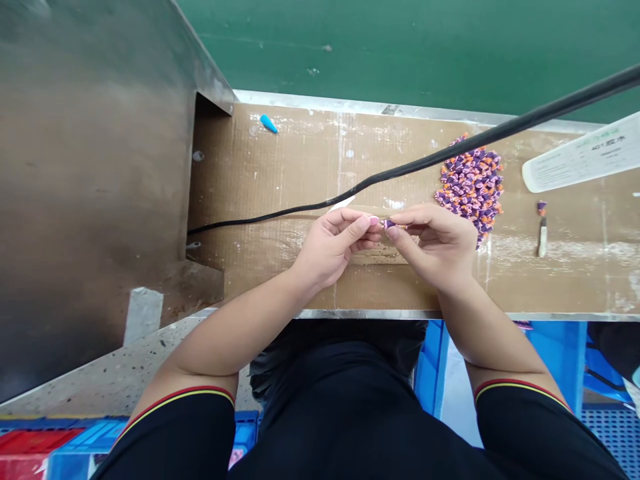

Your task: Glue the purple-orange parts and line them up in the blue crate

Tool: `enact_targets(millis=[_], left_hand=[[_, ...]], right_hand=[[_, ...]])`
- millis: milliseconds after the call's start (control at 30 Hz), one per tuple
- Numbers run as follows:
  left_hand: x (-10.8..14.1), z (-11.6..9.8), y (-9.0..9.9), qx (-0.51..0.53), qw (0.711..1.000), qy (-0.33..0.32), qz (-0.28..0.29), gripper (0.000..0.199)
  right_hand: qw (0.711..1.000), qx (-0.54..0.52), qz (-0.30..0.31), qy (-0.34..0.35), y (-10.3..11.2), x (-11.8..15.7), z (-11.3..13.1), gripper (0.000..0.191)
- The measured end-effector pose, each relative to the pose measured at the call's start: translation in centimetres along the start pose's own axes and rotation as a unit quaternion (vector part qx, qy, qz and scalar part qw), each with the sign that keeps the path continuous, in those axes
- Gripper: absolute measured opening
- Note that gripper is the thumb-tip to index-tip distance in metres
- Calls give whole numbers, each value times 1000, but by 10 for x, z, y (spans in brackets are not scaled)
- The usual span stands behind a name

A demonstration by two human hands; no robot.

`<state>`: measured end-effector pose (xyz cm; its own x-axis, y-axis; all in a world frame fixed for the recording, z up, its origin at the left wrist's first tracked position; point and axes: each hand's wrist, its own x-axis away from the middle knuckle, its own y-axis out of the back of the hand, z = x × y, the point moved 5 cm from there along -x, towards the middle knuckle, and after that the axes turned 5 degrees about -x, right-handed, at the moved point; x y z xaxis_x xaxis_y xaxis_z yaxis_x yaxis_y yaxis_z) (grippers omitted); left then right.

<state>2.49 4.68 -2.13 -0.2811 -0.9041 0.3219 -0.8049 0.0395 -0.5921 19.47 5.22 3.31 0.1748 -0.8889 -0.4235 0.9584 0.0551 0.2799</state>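
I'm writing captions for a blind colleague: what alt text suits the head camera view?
A person's left hand and right hand are close together above a cardboard-covered worktop, the right fingers pinching a small purple piece. A heap of purple, pink and orange pieces lies near the right hand, and a black cable crosses the view.

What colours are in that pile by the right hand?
The pile mixes purple, orange and pale pink; it shows best in the head view.
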Motion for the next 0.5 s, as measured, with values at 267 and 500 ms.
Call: enact_targets(millis=[267, 500], left_hand=[[4, -3, 0, -1, 999, -13, -30, 37], [5, -3, -2, -1, 998, -49, -35, 31]], right_hand=[[980, 127, -53, 145, -11, 6, 6, 10], [964, 136, -71, 217, -12, 7, 5, 10]])
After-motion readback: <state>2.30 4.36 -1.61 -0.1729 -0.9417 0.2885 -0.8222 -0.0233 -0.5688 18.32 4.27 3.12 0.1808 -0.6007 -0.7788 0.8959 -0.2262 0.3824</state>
